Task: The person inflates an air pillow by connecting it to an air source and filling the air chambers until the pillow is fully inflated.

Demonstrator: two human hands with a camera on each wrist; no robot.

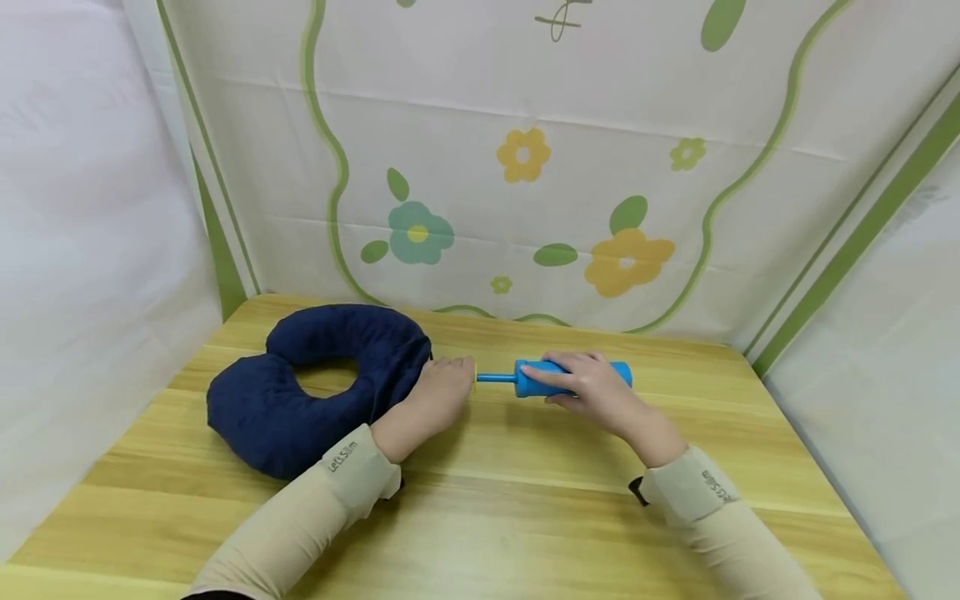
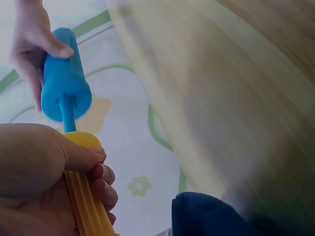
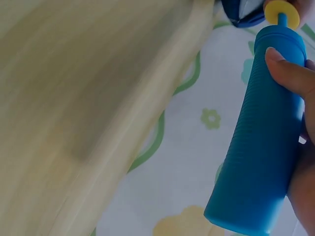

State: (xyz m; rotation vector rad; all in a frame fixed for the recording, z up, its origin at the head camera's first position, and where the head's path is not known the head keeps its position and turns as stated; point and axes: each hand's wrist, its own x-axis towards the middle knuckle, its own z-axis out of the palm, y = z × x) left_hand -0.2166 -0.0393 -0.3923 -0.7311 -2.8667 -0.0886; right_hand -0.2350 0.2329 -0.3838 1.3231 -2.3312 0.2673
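Observation:
A hand air pump is held level above the table between both hands. My right hand point(image 1: 600, 396) grips its blue ribbed barrel point(image 3: 256, 132), the thumb lying along it. The left hand point(image 1: 438, 392) has its fingers curled round the yellow ribbed part point(image 2: 87, 201), which is mostly covered in the head view. A short length of thin blue rod point(image 1: 497, 378) shows between the two parts. Just left of the left hand lies a navy neck pillow point(image 1: 288, 421), its opening toward the left. Whether the pump's yellow end touches the pillow is hidden by the hand.
A wood-grain table point(image 1: 480, 525) lies under everything. A white cloth backdrop point(image 1: 465, 150) with printed flowers and green lines stands behind it. White cloth panels point(image 1: 82, 250) rise at the left and right sides.

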